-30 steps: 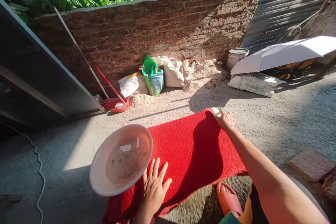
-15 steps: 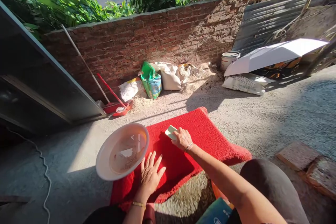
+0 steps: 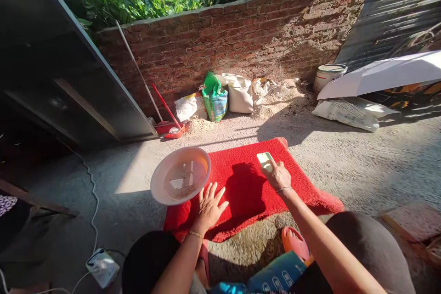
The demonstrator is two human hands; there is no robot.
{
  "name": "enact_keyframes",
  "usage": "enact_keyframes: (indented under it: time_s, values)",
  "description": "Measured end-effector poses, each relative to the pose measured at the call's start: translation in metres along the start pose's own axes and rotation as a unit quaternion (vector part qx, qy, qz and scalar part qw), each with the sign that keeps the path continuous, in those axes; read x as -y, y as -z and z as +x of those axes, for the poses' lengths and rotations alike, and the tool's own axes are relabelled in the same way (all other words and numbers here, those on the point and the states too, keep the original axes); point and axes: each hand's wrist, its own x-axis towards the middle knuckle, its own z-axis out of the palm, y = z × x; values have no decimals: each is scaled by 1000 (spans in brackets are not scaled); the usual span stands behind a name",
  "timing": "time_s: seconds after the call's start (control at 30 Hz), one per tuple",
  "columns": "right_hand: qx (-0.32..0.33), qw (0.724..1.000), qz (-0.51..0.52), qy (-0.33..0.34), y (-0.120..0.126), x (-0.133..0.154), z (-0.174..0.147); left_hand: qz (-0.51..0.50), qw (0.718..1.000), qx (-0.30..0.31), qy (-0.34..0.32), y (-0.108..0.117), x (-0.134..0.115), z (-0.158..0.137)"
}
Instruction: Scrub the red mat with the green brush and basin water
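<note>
A shaggy red mat (image 3: pixel 220 165) lies on the concrete in front of me. My left hand (image 3: pixel 210 206) rests palm down on its near left part, fingers spread, beside a pale pink basin (image 3: pixel 158 190). Water and a few reflections show in the basin, which overlaps the mat's left edge. Over the right half of the mat, my right hand (image 3: pixel 279 175) grips a pale green scrub brush (image 3: pixel 265 161), flat back upward; the underside is hidden. A dark shadow falls on the mat between the hands.
Against the brick wall (image 3: pixel 248 36) stand a green bag (image 3: pixel 215 98), other sacks and a bucket (image 3: pixel 329 76). A red dustpan (image 3: pixel 175 132) is at the back left. A white power strip (image 3: pixel 102 266) with cords lies at lower left. Bricks (image 3: pixel 413 220) sit at right.
My right hand has moved the scrub brush rightward across the mat, away from the basin. My left hand stays flat near the basin. The view has shifted to the left.
</note>
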Motion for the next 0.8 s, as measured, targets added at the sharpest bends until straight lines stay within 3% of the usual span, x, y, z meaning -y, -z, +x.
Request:
enact_keyframes:
  time_s: [0.13, 0.23, 0.3, 0.37, 0.53, 0.63, 0.7, 0.8]
  values:
    - [58, 987, 16, 149, -47, 103, -34, 9, 1000, 10, -9, -2, 6, -2]
    - [72, 977, 6, 199, -64, 128, -41, 8, 1000, 2, -15, -3, 6, -3]
    - [64, 980, -9, 191, -62, 111, -33, 4, 1000, -2, -12, -3, 4, -3]
    - [43, 988, -26, 148, -50, 71, -20, -2, 1000, -6, -9, -2, 1, -2]
    - [-7, 996, -38, -79, 6, -71, 15, -13, 1000, -26, -8, 0, -4, -1]
    - [-40, 980, -38, -191, 30, -124, 21, -18, 999, -32, -6, 0, -6, -2]
    - [-58, 978, -34, -200, 33, -123, 16, -27, 999, -31, -3, -1, -7, -1]
    - [-52, 993, -24, -104, 13, -63, -8, -36, 999, -22, -1, -3, -7, -1]
